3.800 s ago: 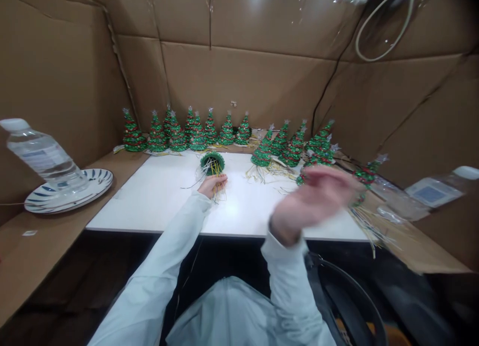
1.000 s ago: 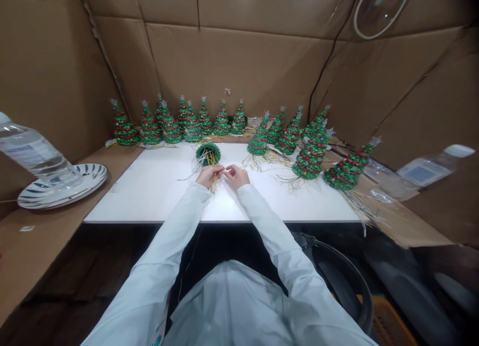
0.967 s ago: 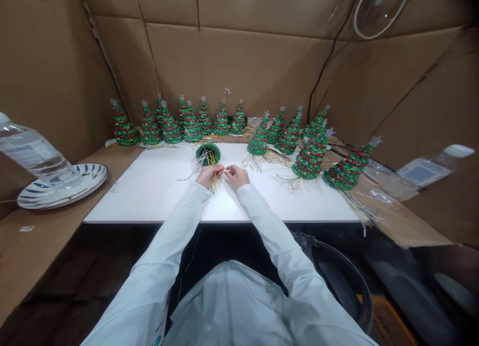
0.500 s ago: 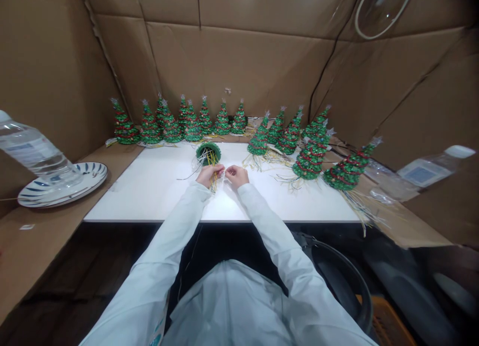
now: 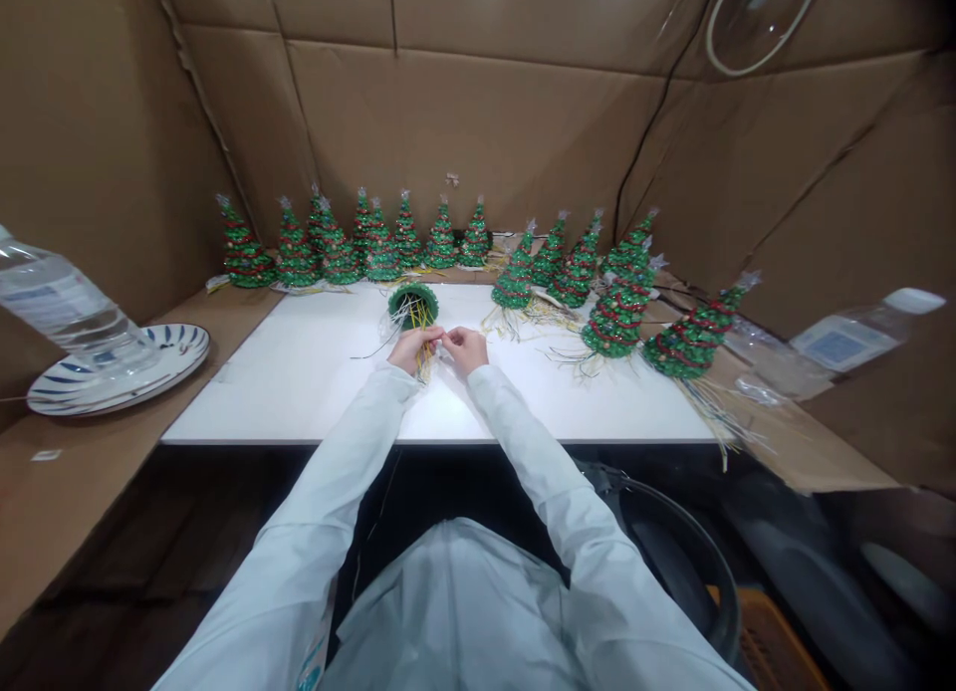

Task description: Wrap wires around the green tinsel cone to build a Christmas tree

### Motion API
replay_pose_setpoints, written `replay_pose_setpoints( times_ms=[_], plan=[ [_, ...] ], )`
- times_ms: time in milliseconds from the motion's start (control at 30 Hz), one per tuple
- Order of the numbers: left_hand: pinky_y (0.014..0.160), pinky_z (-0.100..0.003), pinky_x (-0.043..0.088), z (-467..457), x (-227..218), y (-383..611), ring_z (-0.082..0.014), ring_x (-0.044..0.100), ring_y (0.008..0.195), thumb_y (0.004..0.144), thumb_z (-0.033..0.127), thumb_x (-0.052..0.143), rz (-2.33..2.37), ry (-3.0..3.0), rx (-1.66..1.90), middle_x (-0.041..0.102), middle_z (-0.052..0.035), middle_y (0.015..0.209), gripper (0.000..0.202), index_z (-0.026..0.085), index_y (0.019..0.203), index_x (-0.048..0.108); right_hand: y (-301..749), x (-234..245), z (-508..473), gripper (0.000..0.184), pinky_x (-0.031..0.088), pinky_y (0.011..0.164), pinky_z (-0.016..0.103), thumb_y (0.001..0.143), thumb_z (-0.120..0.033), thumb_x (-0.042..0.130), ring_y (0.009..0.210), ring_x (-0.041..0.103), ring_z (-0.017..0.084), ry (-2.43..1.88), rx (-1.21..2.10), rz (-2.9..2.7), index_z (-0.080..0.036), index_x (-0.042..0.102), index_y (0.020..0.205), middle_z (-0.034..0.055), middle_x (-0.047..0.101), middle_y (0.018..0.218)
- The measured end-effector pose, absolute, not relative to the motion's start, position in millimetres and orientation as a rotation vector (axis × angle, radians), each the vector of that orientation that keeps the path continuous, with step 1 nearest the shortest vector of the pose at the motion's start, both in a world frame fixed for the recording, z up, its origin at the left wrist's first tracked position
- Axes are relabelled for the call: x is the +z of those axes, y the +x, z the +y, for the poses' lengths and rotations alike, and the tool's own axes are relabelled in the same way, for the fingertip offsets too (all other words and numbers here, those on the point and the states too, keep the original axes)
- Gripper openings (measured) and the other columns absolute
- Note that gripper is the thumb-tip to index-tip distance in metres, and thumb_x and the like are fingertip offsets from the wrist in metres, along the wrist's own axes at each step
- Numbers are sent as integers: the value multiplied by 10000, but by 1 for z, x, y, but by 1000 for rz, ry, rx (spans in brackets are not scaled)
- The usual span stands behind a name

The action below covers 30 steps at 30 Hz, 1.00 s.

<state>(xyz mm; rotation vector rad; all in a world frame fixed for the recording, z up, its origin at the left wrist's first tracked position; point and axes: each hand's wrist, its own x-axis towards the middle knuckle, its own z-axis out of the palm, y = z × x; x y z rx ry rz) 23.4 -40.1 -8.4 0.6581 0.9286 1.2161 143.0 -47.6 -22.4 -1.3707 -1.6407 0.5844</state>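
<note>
On the white board [image 5: 299,392], a small decorated Christmas tree [image 5: 401,293] lies on its side with its hollow base facing me. Yellow and white wires [image 5: 424,364] come out of that base. My left hand [image 5: 412,348] is closed on these wires just in front of the base. Touching it at the fingertips is my right hand [image 5: 467,348], its thumb and finger pinched together. Whatever the right fingers pinch is too small to make out; it may be a wire end.
Several finished-looking trees [image 5: 382,253] stand along the back, and more trees [image 5: 616,313] with trailing wires are at the right. A water bottle [image 5: 67,303] stands on a striped plate [image 5: 186,347] at left. Another bottle [image 5: 851,338] is at far right. Cardboard walls [image 5: 485,114] enclose the space.
My right hand has moved slightly left, so its fingertips now meet those of my left hand. The left hand keeps its hold on the wires, and the tree lies as before.
</note>
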Motion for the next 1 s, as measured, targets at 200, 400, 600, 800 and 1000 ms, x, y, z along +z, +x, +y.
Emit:
replay_pose_setpoints(
  times_ms=[200,400,600,800,1000],
  plan=[
    [388,-100,353,-37,-10,23,-8,439,399,658,-25,569,929,633,1229,564,-8,543,96,70,661,578,144,-18,-52,128,403,605,217,650,-274,577,582,530,105,-1436,625,-1659,-161,636,638,-21,578,571],
    [376,-92,340,-31,-10,19,5,421,381,689,-5,561,950,575,1222,594,-27,597,81,73,671,575,152,-14,-59,53,412,614,222,612,-220,593,573,526,110,-1527,693,-1722,-176,623,616,-41,545,523],
    [375,-98,346,-34,-9,19,-1,427,384,685,-5,562,944,594,1204,602,-36,605,78,71,680,582,150,-13,-61,159,420,663,241,592,-301,623,610,530,110,-1554,627,-1724,-192,591,703,-35,589,649],
    [363,-98,337,-36,-9,20,-8,425,385,673,-6,576,923,609,1222,565,-13,545,82,75,681,587,146,-18,-60,347,418,663,249,557,-351,657,638,524,111,-1491,568,-1778,-203,564,857,-26,599,783],
    [371,-95,348,-36,-8,19,-10,437,389,660,-7,599,917,630,1179,539,-1,522,84,72,685,589,141,-17,-57,241,416,710,255,703,-403,554,692,563,131,-1477,458,-1679,-187,609,793,12,634,759]
  ],
)
